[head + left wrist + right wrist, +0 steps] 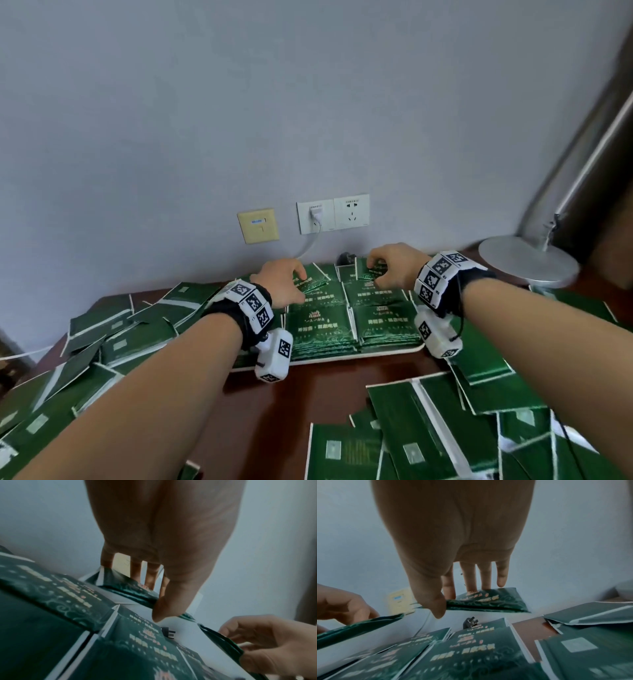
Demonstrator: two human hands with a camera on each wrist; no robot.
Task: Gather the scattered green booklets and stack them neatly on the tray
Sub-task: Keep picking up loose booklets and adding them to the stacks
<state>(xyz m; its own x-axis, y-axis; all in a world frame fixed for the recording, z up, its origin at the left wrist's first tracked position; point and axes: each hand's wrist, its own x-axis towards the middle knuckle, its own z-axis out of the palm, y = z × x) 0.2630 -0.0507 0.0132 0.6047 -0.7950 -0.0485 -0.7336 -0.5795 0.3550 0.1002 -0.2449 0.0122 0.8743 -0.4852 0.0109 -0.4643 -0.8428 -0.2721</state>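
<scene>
A: How far along? 
B: Partway, I'd say — the tray (pixel 387 353) already carries 4 visible stacks (pixel 320 325) of booklets. Each hand pinches 1 more over its far edge: left hand (pixel 286 284) thumb-to-fingers on a booklet (pixel 313 282), right hand (pixel 394 265) likewise on another (pixel 371 270).
A: What's left?
B: Plenty — loose booklets (pixel 113 339) cover the table's (pixel 308 394) left, right and near edges.
A: Anything unclear?
B: Stack heights, and the tray's far rim, hidden.
</scene>
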